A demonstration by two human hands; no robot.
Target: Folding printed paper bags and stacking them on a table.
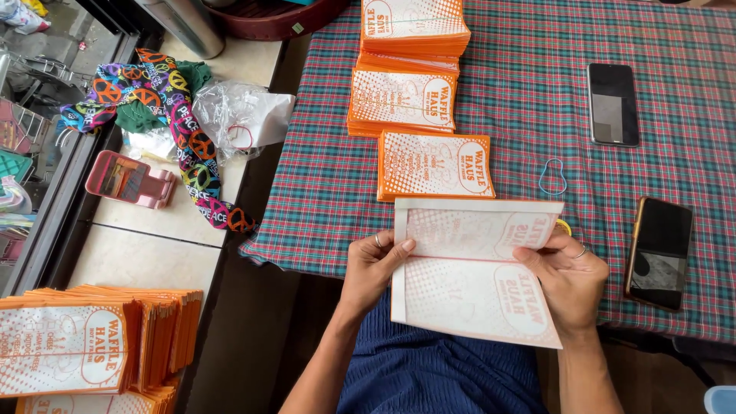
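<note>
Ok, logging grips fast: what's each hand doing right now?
Left hand: closed on the left edge of the pale paper sheet.
Right hand: closed on the same sheet's right edge.

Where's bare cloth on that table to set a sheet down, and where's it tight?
Free: plaid tablecloth left of the orange stacks; the strip between the stacks and the upper phone, above the blue rubber band. Crowded: near edge, where left hand and right hand hold the paper sheet, with the lower phone beside them.
</note>
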